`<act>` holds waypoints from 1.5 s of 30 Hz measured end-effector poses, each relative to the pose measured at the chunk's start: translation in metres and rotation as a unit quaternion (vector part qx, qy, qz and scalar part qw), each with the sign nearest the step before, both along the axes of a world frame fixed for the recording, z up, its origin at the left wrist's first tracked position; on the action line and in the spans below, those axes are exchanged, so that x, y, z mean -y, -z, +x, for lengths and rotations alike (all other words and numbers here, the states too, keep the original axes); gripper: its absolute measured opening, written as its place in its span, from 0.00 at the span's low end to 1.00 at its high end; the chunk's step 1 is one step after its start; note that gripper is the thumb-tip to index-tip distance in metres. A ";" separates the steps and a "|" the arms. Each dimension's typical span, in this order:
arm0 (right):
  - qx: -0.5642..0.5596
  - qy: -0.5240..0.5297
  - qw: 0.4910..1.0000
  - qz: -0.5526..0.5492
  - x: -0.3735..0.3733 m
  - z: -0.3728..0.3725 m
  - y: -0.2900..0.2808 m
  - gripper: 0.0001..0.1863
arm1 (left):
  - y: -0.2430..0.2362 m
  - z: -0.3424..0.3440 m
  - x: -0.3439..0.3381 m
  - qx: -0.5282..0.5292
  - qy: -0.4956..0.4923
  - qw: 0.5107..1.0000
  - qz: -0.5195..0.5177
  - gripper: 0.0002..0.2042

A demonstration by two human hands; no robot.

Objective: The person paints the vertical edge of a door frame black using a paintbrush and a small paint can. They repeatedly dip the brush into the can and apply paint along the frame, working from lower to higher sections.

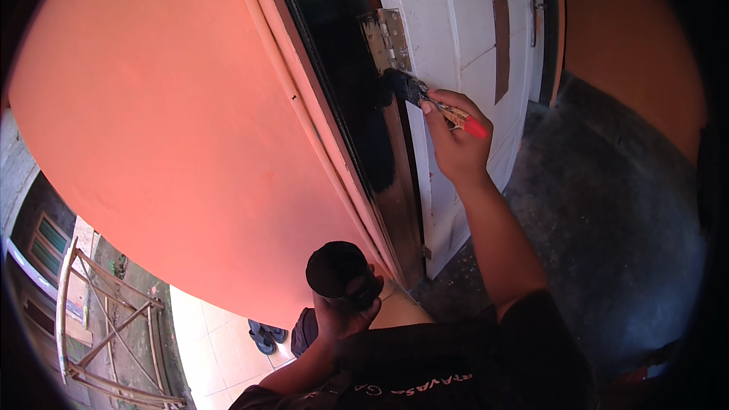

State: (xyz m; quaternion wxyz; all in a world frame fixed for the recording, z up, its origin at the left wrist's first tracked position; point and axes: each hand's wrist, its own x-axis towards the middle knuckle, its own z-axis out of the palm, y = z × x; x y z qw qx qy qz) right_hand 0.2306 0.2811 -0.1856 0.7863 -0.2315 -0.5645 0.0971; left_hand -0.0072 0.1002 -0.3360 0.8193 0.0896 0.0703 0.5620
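My right hand (465, 150) pinches the handle of a paintbrush (454, 115) with a red tip. Its bristles, coated black, press on the door frame (368, 137) just below a metal hinge (392, 42). Wet-looking black paint covers much of the frame; a brown strip lower down and along the edge shows bare. My left hand (345, 322) is wrapped round a paint can (334, 267), held low by the wall with its dark inside facing up. How full the can is cannot be made out. The white door (440, 38) stands ajar beside the frame.
An orange wall (175, 121) rises on the left, with another (630, 30) beyond the door. Dark floor (607, 197) lies to the right. At lower left are sandals (263, 338) on pale tiles (220, 345) and a wooden rack (114, 326).
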 end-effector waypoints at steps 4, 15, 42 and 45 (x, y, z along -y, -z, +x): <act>0.021 -0.025 0.998 -0.061 0.005 0.006 0.005 0.09 | -0.001 0.000 0.001 0.015 0.006 1.000 0.004 0.30; -0.040 -0.015 0.998 0.036 -0.005 -0.017 0.013 0.07 | 0.001 -0.002 0.002 0.001 0.000 1.000 0.012 0.32; -0.396 -0.256 0.877 -0.094 0.014 -0.047 0.020 0.18 | 0.015 -0.023 0.013 -0.007 0.019 0.998 0.066 0.39; -0.410 -0.263 0.867 -0.107 0.011 -0.051 0.022 0.18 | 0.013 -0.024 0.014 -0.001 0.019 0.997 0.069 0.40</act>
